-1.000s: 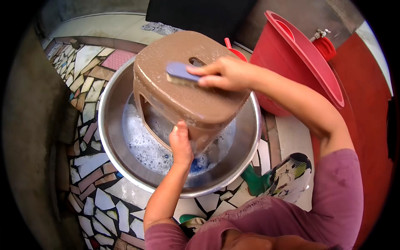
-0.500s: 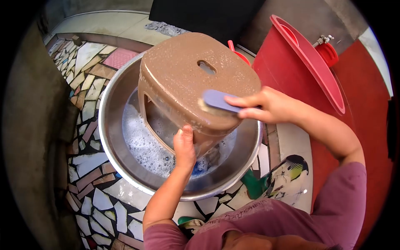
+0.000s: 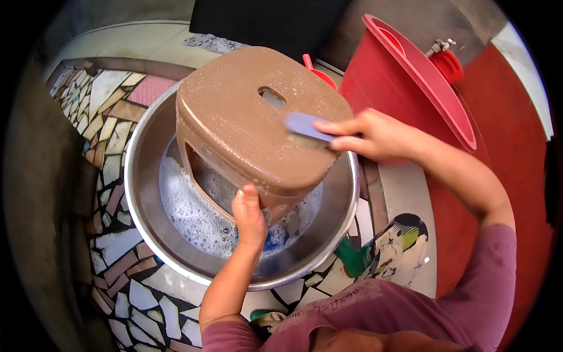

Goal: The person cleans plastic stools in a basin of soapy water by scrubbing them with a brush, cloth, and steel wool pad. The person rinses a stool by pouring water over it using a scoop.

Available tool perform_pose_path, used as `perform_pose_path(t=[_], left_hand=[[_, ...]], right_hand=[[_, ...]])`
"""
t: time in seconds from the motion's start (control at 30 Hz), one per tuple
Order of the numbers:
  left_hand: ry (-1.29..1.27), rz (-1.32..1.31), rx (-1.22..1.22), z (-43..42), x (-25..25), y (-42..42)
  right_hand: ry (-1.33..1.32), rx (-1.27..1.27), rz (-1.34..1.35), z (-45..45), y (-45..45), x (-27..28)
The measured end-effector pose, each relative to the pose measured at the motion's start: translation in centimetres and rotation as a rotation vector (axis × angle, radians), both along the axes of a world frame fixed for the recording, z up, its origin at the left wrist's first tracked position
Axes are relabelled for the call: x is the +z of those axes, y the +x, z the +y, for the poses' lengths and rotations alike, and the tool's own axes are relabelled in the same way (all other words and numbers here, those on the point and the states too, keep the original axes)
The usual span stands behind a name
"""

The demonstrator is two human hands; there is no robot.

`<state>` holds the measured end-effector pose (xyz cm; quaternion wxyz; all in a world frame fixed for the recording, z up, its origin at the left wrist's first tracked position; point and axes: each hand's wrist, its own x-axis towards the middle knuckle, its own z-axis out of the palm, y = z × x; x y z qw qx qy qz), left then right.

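A brown plastic stool point(image 3: 246, 111) with an oval slot in its top leans over a round metal basin point(image 3: 143, 211), its lower part inside. Foamy water point(image 3: 190, 217) fills the basin's bottom, with something blue in it. My left hand point(image 3: 250, 217) grips the stool's near side by the edge of its opening, thumb up. In my right hand point(image 3: 369, 135) is a purple-backed brush point(image 3: 308, 127), bristles down on the stool top near its right side. The top is wet, with small suds.
Behind on the right stands a large red tub point(image 3: 399, 82), near a tap point(image 3: 440, 46). A red dipper point(image 3: 319, 73) lies beyond the stool. A grey cloth point(image 3: 214, 43) rests on the ledge. Broken-tile floor point(image 3: 141, 293) surrounds the basin, with a green boot point(image 3: 352, 258) beside it.
The brush first moved right and toward me across the stool top, then slightly back up. My left hand keeps its hold on the stool. The whole view has shifted a little.
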<state>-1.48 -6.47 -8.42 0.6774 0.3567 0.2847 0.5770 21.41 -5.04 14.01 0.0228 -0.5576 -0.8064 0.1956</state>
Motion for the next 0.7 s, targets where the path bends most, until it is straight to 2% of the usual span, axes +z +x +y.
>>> perform_pose_path(t=[0.03, 0.17, 0.23, 0.27, 0.33, 0.43, 0.53, 0.57, 0.6, 0.63, 0.7], left_hand=[[0.016, 0.004, -0.010, 0.3, 0.2, 0.1], [-0.009, -0.010, -0.013, -0.1, 0.3, -0.3], [-0.025, 0.000, -0.027, -0.2, 0.3, -0.7], [-0.013, -0.001, 0.000, -0.1, 0.4, -0.5], [-0.011, -0.011, 0.030, -0.1, 0.0, -0.3], [-0.015, 0.031, -0.042, 0.4, -0.8, -0.4], [-0.040, -0.036, -0.032, 0.1, -0.2, -0.6], [-0.031, -0.043, -0.036, 0.1, -0.1, -0.8], [-0.041, -0.052, -0.030, 0.0, 0.0, -0.9], [-0.051, -0.060, -0.029, 0.0, 0.2, -0.8], [-0.076, -0.103, 0.033, 0.1, 0.7, 0.0]], right_hand=[[-0.021, 0.018, -0.086, 2.5, -2.1, 0.1], [0.082, 0.103, 0.076, 9.6, -6.3, -1.9], [0.082, 0.084, 0.148, 5.3, -4.0, -1.8], [-0.050, -0.034, 0.073, 2.5, -2.6, -0.3], [-0.081, -0.145, 0.028, -0.7, 0.4, 0.8], [-0.059, -0.243, -0.070, 4.0, 3.8, 0.4], [0.110, -0.334, -0.012, 9.1, 5.4, -1.4], [0.168, -0.357, -0.024, 8.5, 5.0, -1.6], [0.065, -0.349, -0.093, 6.1, 3.6, -0.1], [0.147, -0.284, -0.078, 3.8, 5.3, -1.3], [0.035, -0.378, 0.008, -2.1, 5.9, 0.1]])
